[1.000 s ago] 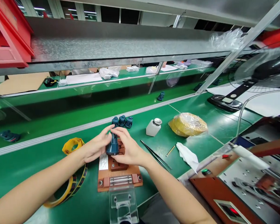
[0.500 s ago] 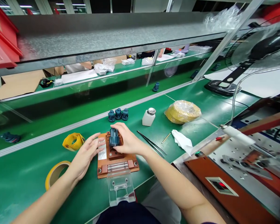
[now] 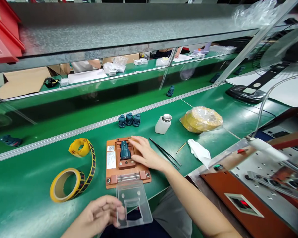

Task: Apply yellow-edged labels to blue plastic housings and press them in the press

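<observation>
A dark blue plastic housing (image 3: 125, 151) lies in the recess of a brown fixture (image 3: 111, 180). My right hand (image 3: 147, 155) rests at the fixture's right side, fingers stretched out and apart near the housing. A clear hinged lid (image 3: 145, 211) is folded down toward me from the fixture's front edge. My left hand (image 3: 101, 213) has the left edge of that lid between its fingers, some of which show through the plastic. On the fixture's left are a white label (image 3: 111, 160) and a printed code.
Left of the fixture, a yellow tape roll (image 3: 58, 196) trails labelled strip to a smaller coil (image 3: 76, 152). Several blue housings (image 3: 129, 119) stand behind. To the right are a white bottle (image 3: 163, 125), tweezers (image 3: 165, 153), a stick (image 3: 181, 147), white cloth (image 3: 197, 148) and bagged tape (image 3: 201, 120).
My right hand has let go of the blue housing, which now lies in the fixture. My left hand has moved from the fixture's left side down to the clear lid, which is tilted up slightly.
</observation>
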{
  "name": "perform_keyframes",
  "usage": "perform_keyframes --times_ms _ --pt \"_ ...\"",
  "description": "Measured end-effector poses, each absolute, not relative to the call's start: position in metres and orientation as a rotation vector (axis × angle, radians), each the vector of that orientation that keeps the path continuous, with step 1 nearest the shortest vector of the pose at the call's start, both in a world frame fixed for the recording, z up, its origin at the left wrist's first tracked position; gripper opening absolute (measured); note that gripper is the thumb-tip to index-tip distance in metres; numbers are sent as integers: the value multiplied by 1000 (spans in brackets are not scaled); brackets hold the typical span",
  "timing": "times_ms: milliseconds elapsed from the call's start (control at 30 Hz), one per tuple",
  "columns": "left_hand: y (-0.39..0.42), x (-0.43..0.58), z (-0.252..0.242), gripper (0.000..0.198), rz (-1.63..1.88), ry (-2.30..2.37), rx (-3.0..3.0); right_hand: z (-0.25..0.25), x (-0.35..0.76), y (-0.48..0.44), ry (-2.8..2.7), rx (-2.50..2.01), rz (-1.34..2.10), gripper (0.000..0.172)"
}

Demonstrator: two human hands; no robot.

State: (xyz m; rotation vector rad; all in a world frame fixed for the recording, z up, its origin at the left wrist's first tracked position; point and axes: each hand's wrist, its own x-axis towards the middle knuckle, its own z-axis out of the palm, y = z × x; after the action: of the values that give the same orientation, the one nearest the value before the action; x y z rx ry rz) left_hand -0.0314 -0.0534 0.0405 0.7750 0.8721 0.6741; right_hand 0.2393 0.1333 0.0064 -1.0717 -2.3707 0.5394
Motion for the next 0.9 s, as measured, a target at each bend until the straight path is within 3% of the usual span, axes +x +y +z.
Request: perform_keyframes --times_ms 100,333,433,600,900 --pt "-21 -35 71 59 800 764 613 -11 276 117 -2069 -1359 176 43" --pt "44 -10 84 45 857 872 449 -58 324 80 -1859 -1810 -360 50" --pt "52 -22 77 46 742 1087 801 -63 322 74 -1831 -1808 -375 50" --pt "75 -90 81 41 656 1946 1798 -64 321 76 -1834 -1785 -309 52" --pt "141 -105 64 31 427 2051 1827 -61 325 76 -1708 -1715 -55 52"
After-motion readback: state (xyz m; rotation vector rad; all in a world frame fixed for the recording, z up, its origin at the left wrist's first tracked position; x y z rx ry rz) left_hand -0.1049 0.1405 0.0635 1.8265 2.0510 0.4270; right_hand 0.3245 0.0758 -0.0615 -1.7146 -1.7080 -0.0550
